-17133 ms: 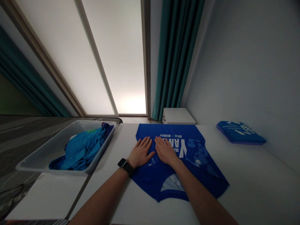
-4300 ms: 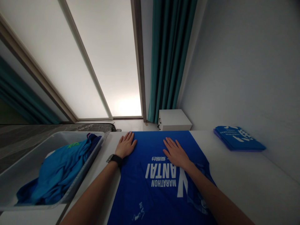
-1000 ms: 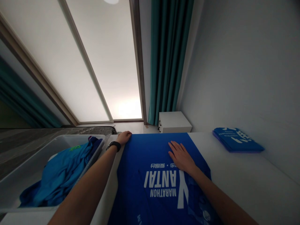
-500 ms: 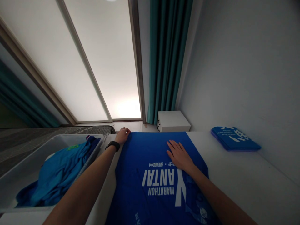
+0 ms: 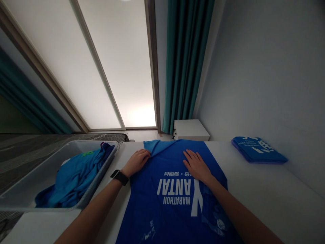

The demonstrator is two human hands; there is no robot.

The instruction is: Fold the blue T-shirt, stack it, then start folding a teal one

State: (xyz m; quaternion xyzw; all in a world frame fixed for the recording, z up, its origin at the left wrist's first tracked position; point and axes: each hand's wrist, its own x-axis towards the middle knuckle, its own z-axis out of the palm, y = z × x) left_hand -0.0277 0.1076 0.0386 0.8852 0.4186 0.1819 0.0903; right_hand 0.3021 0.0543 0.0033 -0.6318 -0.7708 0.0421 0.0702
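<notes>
A blue T-shirt (image 5: 175, 162) with white marathon lettering, upside down to me, lies spread on the white table (image 5: 254, 196). At its far left corner my left hand (image 5: 137, 162), with a black watch on the wrist, has its fingers closed on the fabric. That corner is turned back, showing a lighter blue inner side. My right hand (image 5: 197, 166) rests flat on the shirt, fingers stretched out, just above the lettering and right of centre. Part of the white print is hidden under the right hand and forearm.
Left of the shirt stands a translucent plastic bin (image 5: 17, 200) holding crumpled blue clothing (image 5: 76, 176). A stack of folded blue shirts (image 5: 259, 149) lies at the right by the wall. Beyond the table are a white cabinet (image 5: 191, 129) and teal curtains (image 5: 190, 67).
My left hand has drawn the shirt's far left corner toward me, folding it over. My right hand stays flat on the fabric. The view has shifted slightly.
</notes>
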